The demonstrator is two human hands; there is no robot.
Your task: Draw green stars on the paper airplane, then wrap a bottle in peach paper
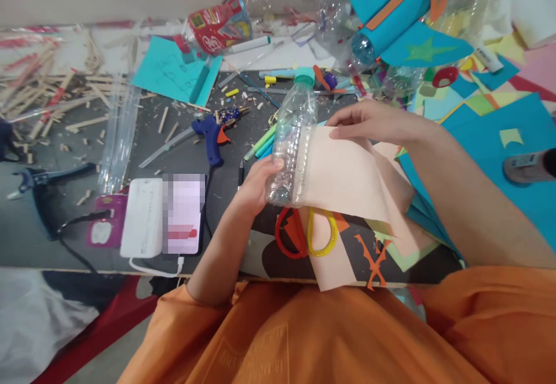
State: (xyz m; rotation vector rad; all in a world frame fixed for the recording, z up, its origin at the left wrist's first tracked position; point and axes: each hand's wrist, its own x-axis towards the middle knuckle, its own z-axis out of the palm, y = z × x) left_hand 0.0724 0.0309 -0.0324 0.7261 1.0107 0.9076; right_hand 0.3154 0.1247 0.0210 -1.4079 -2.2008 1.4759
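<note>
My left hand (259, 182) is wrapped round the lower part of a clear plastic bottle (299, 109) with a green cap, which stands nearly upright, tilted a little. A sheet of pale peach paper (343, 169) lies against the bottle's right side. Its upper edge is pinched by my right hand (365, 123), the thumb in front and the other fingers partly hidden behind. Below the bottle, scissors (322, 233) with one red and one yellow handle loop lie on the table, their blades hidden. A peach paper strip (332, 262) lies by them.
A blue glue gun (212, 135), a phone (185, 213) and a white power bank (141, 217) lie to the left. Behind are a red-labelled bottle (219, 28) and a blue paper-covered bottle (393, 16). Wooden sticks (39, 83) and blue paper (482, 141) spread at the sides.
</note>
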